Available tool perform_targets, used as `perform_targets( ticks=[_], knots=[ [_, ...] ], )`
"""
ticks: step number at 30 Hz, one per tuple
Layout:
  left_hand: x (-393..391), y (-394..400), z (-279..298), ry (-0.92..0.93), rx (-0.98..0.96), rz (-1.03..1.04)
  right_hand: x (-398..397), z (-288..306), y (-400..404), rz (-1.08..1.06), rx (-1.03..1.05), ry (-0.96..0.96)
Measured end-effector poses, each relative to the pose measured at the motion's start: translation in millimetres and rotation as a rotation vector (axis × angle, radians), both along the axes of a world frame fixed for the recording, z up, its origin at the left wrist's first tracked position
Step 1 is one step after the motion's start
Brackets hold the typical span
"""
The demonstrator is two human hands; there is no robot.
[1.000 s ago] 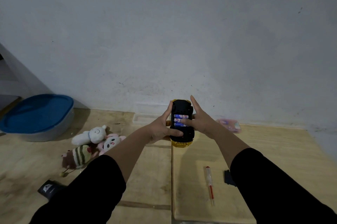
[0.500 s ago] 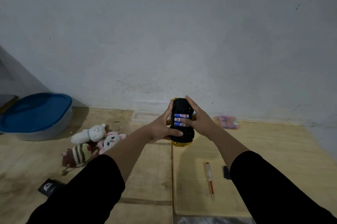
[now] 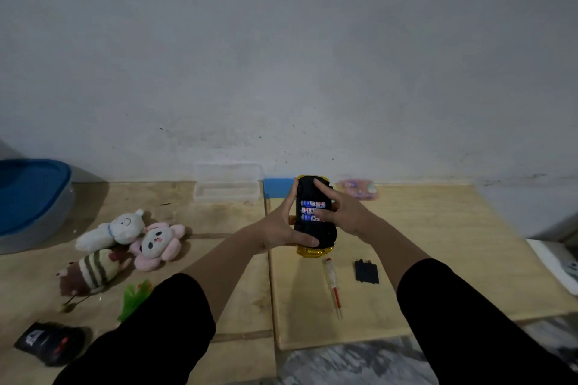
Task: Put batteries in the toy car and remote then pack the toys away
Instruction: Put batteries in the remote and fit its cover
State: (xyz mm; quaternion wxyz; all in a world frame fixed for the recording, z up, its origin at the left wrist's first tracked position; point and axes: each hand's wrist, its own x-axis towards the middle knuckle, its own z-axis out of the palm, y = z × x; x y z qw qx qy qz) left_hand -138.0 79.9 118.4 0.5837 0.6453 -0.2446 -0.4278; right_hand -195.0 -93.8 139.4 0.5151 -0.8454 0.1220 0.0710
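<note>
- Gold plastic toy car with a black underside (image 3: 316,237) is flipped belly-up and held above the seam between the two pale wooden boards (image 3: 438,247), so that's where I've got the main piece right now.
- My left hand (image 3: 280,228) is wrapped round the car's left flank, thumb curled across the lower chassis, fingers up along the side.
- My right hand (image 3: 342,212) is curled over the right flank, one fingertip pressing on the blue-and-white batteries (image 3: 312,211) sitting in the open bay. Three cells showing, stacked crosswise.
- Just below the car on the right board: a slim red-and-clear screwdriver (image 3: 333,286), and beside it a small black rectangular battery cover (image 3: 366,271), both lying flat.
- Behind the car against the grey wall: a clear plastic box (image 3: 226,190), a blue block (image 3: 278,187) and a pinkish packet (image 3: 359,189) that's too blurry to read.
- Over on the left board: a white plush bunny (image 3: 112,229), pink plush animal (image 3: 158,243) and a brown striped plush (image 3: 87,273) all bunched together touching.
- Far left: blue-lidded grey tub (image 3: 31,196). Near my left sleeve, a black remote (image 3: 50,342).
</note>
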Motion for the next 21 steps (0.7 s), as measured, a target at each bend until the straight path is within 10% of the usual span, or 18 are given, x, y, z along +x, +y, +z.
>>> perform_targets(
  ticks=[21],
  knots=[
    [-47.2,-69.1,-78.6,0.185,0.044,0.272,-60.9,-102.4,-123.4,-0.053,-0.243,0.156]
  ],
)
